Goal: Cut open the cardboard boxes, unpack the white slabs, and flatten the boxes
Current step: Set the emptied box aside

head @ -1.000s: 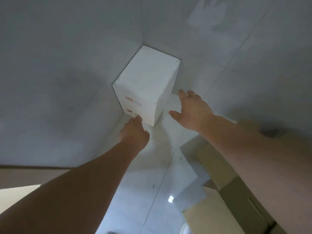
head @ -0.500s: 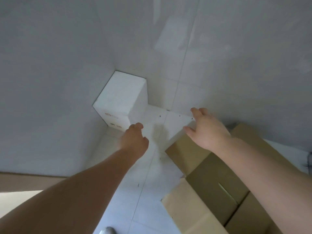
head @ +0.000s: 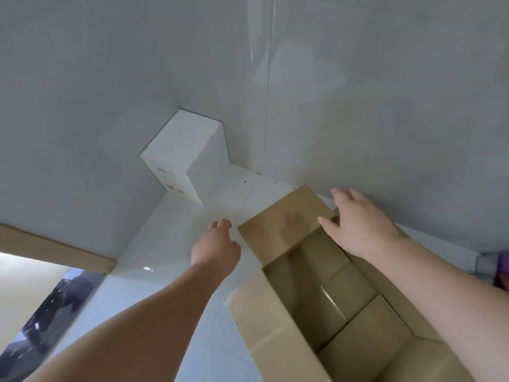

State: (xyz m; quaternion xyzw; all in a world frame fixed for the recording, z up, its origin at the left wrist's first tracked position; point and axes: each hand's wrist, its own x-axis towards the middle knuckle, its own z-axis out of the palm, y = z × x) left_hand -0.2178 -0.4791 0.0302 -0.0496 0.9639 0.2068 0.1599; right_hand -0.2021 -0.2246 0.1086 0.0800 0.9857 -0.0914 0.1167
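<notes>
A stack of white slabs [head: 183, 153] stands in the corner where two grey walls meet, small labels on its near face. An open cardboard box [head: 338, 307] lies on the white tiled floor at the lower right, its flaps spread and its inside showing only the bottom flaps. My left hand [head: 216, 248] hovers over the floor just left of the box's far flap [head: 283, 220], fingers loosely curled, holding nothing. My right hand [head: 358, 223] is spread above the box's far right rim, fingers straight.
Grey walls [head: 358, 92] close the space at the back and left. A tan doorway edge [head: 55, 250] sits at the lower left with a dark patterned surface beyond. A purple object [head: 503, 261] peeks in at the right edge.
The view has swung down and right, so the slab stack sits farther off and the open box has come fully into view. Both hands have drawn back from the stack toward the box.
</notes>
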